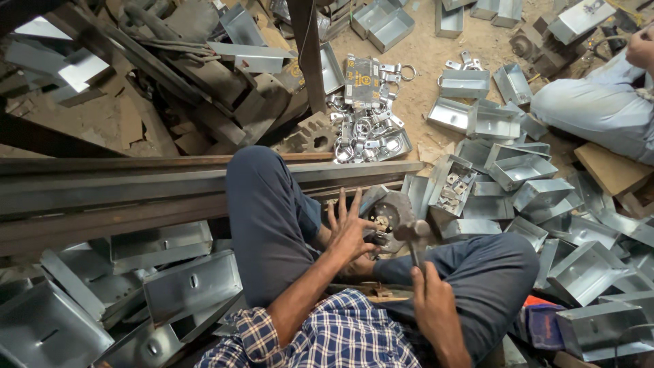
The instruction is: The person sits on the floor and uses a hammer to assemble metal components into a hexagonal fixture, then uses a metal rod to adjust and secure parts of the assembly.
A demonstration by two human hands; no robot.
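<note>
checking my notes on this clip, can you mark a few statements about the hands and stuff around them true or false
1. The right hand grips a hammer. True.
2. The left hand is a closed fist. False: its fingers are spread open beside a round metal part.
3. Grey sheet-metal boxes lie across the floor. True.
4. The person wears a plain red shirt. False: the checked shirt is blue and white.
5. Nobody else is in view. False: another person sits at upper right.

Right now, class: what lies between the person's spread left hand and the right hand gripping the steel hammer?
In the head view, left hand, right hand: the hammer head over a round metal block.
</note>
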